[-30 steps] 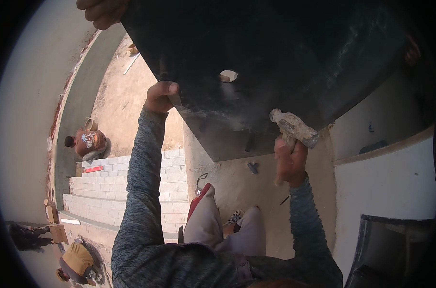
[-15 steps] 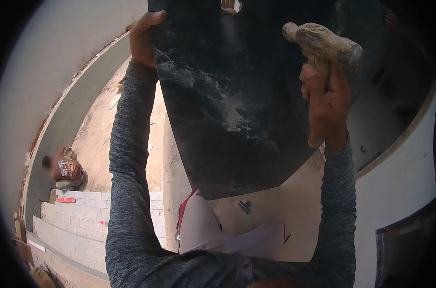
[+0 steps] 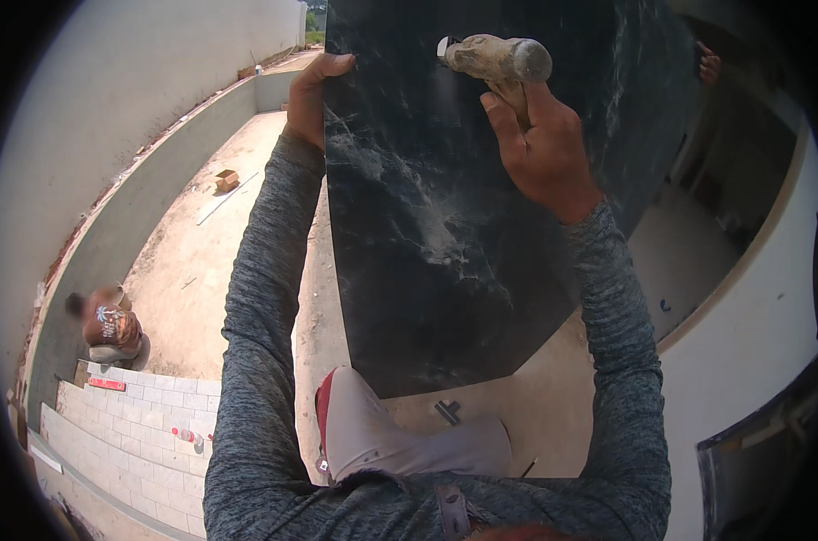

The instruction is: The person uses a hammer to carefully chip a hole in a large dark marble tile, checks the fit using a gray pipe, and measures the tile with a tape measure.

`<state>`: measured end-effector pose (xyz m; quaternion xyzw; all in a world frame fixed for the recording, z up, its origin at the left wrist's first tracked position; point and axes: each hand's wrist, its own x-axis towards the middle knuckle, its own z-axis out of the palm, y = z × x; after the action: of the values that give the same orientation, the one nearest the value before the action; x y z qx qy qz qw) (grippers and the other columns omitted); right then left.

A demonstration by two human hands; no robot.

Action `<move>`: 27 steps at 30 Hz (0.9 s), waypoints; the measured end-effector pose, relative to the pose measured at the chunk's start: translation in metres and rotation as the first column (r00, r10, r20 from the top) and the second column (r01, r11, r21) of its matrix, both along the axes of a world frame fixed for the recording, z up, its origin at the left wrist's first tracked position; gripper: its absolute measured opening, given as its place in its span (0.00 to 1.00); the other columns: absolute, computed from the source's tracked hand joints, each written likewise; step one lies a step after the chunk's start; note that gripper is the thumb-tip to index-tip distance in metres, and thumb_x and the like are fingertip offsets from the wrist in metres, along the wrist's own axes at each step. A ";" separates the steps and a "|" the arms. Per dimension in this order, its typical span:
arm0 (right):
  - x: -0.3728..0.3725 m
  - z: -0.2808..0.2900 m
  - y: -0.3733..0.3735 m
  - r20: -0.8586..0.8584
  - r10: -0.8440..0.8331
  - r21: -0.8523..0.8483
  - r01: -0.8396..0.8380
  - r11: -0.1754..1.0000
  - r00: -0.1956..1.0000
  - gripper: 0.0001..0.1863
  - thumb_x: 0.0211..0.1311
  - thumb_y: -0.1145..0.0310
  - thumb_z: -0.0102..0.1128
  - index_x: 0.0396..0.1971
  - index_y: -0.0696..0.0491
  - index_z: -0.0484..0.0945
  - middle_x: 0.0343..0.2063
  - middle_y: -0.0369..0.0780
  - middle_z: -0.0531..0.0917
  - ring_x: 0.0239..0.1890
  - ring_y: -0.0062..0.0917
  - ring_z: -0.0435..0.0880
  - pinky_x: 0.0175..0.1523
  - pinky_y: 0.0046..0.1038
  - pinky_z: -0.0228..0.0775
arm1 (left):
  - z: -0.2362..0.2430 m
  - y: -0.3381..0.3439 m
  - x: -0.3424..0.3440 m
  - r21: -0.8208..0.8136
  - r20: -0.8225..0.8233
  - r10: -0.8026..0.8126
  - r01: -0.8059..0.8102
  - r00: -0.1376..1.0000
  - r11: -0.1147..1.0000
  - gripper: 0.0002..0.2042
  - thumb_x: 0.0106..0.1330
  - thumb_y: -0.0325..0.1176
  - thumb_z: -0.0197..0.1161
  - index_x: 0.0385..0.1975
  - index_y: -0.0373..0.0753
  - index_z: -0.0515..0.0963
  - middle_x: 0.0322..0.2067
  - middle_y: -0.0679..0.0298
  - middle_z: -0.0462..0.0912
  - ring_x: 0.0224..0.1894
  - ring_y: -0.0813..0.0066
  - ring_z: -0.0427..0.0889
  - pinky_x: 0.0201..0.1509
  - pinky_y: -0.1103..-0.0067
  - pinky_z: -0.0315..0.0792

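My left hand (image 3: pixel 308 99) grips the left edge of a large dark slab (image 3: pixel 431 234) with pale marble veining, thumb over its face. My right hand (image 3: pixel 539 153) is closed round the handle of a worn, dusty hammer (image 3: pixel 499 59). The hammer head overlaps a small hole in the upper part of the slab, partly hiding it; whether it touches the slab I cannot tell. Another person's fingers (image 3: pixel 708 63) show at the slab's upper right edge.
At left, a crouching worker (image 3: pixel 111 329) is beside tiled steps (image 3: pixel 138 451) bearing a red level (image 3: pixel 107 384). A cardboard box (image 3: pixel 226 180) lies on the ground. A dark T-shaped object (image 3: pixel 447 412) is below the slab. A white wall (image 3: pixel 742 361) curves along the right.
The slab's left edge has become more upright in view. My left hand has risen, and my right hand has carried the hammer up and, lately, leftward to the hole.
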<state>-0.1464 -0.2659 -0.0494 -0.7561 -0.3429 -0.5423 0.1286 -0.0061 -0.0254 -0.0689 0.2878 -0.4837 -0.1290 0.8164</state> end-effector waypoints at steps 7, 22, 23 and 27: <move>0.009 0.006 0.004 -0.008 -0.112 -0.048 0.111 0.993 0.994 0.11 0.66 0.65 0.57 0.35 0.57 0.70 0.19 0.42 0.79 0.18 0.30 0.81 0.23 0.31 0.74 | 0.002 0.001 -0.003 0.029 0.018 0.000 -0.001 1.000 1.000 0.16 0.63 0.39 0.59 0.44 0.34 0.78 0.40 0.58 0.84 0.41 0.64 0.85 0.47 0.71 0.80; 0.000 0.005 0.010 0.031 -0.053 0.016 0.053 0.998 0.998 0.11 0.65 0.66 0.58 0.37 0.58 0.70 0.19 0.45 0.81 0.19 0.34 0.83 0.24 0.32 0.76 | 0.003 -0.001 -0.010 0.041 -0.070 0.103 -0.100 0.992 0.994 0.16 0.62 0.41 0.60 0.42 0.33 0.79 0.38 0.58 0.84 0.39 0.65 0.85 0.46 0.71 0.80; -0.001 0.005 0.012 0.031 -0.022 0.032 0.021 0.999 0.999 0.11 0.65 0.66 0.57 0.38 0.58 0.70 0.20 0.45 0.81 0.20 0.34 0.84 0.25 0.32 0.76 | 0.004 0.000 -0.008 0.043 -0.059 0.089 -0.087 0.994 0.995 0.17 0.62 0.41 0.60 0.42 0.33 0.79 0.38 0.58 0.84 0.39 0.65 0.85 0.47 0.71 0.80; -0.003 0.010 0.007 -0.076 -0.168 0.001 0.169 0.986 0.983 0.12 0.65 0.66 0.58 0.40 0.59 0.71 0.21 0.45 0.82 0.21 0.34 0.85 0.27 0.32 0.78 | 0.003 0.000 -0.008 0.044 -0.051 0.076 -0.074 0.996 0.996 0.17 0.62 0.41 0.61 0.43 0.33 0.79 0.38 0.58 0.85 0.39 0.65 0.85 0.47 0.71 0.80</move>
<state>-0.1490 -0.2587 -0.0392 -0.8018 -0.2706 -0.5237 0.0979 -0.0141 -0.0252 -0.0655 0.3196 -0.4479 -0.1159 0.8269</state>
